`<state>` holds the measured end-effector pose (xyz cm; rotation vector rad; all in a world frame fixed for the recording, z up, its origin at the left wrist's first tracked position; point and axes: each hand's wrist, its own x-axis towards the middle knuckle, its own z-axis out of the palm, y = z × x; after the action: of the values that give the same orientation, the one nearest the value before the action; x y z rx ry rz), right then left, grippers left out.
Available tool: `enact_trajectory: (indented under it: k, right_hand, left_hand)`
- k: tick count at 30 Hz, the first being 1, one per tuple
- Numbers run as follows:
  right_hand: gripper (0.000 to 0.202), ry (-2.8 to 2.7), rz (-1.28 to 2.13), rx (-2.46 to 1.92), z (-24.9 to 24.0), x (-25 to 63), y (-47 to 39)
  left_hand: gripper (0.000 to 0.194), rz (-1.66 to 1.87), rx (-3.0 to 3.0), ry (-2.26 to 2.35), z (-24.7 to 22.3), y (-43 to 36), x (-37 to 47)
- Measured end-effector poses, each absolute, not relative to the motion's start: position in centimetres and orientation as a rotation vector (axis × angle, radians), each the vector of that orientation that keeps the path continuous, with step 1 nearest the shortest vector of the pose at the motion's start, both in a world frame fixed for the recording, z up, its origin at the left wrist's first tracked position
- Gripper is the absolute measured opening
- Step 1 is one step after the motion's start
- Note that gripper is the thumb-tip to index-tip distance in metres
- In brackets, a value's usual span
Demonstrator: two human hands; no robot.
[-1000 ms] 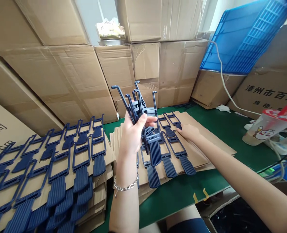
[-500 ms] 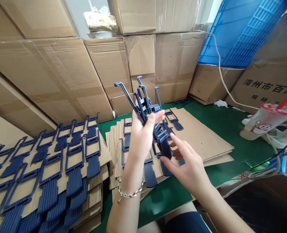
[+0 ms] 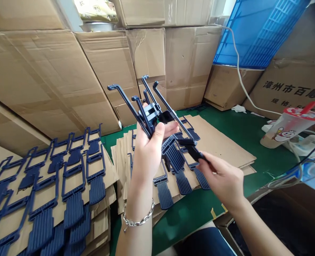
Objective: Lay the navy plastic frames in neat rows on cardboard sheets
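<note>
My left hand [image 3: 153, 144], with a chain bracelet on its wrist, is wrapped round several dark blue plastic frames [image 3: 128, 101], their hooked arms pointing up. My right hand [image 3: 222, 177] pinches the ribbed lower end of one dark frame [image 3: 188, 140], which slants away from the bunch, its long arm still crossing by my left fingertips. Beneath both hands, similar frames with ribbed pads [image 3: 164, 195] lie on a cardboard stack [image 3: 213, 142].
More dark blue frames [image 3: 74, 209] cover a cardboard stack at left. Cardboard boxes [image 3: 191, 67] stand behind the green table [image 3: 184, 225]. At right are a lidded drink cup [image 3: 290, 128], a white cable [image 3: 238, 64], a blue crate [image 3: 253, 39] and an open box [image 3: 280, 213].
My right hand has closed on one frame's lower end and drawn it rightward from the bunch. My left hand has shifted slightly left. The whole view has shifted a little.
</note>
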<state>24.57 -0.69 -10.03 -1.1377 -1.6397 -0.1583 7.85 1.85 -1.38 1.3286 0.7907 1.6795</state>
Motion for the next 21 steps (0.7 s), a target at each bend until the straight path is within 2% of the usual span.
enact_trajectory:
  k: [2,5,9,15,21]
  right_hand:
    - [0.016,-1.477,0.12,-1.261,-10.5,25.7,-0.6]
    - [0.029,-1.155,0.582,-1.4,-12.0,28.4,-1.3]
    - [0.044,-0.842,0.935,-1.606,-14.9,32.4,-3.6]
    - [0.048,-0.575,1.143,-1.739,-17.6,36.0,-6.6]
    - [0.038,-0.715,1.229,-1.685,-17.9,36.4,-6.0]
  left_hand:
    - [0.048,1.722,1.376,0.854,-1.1,1.6,6.8]
    - [0.047,1.841,1.401,0.947,-0.7,1.3,5.2]
    - [0.036,1.971,1.363,1.049,-0.4,1.3,3.2]
    - [0.025,2.142,1.282,1.148,0.0,1.4,2.5]
    - [0.041,2.263,1.219,1.387,1.4,-0.9,3.8]
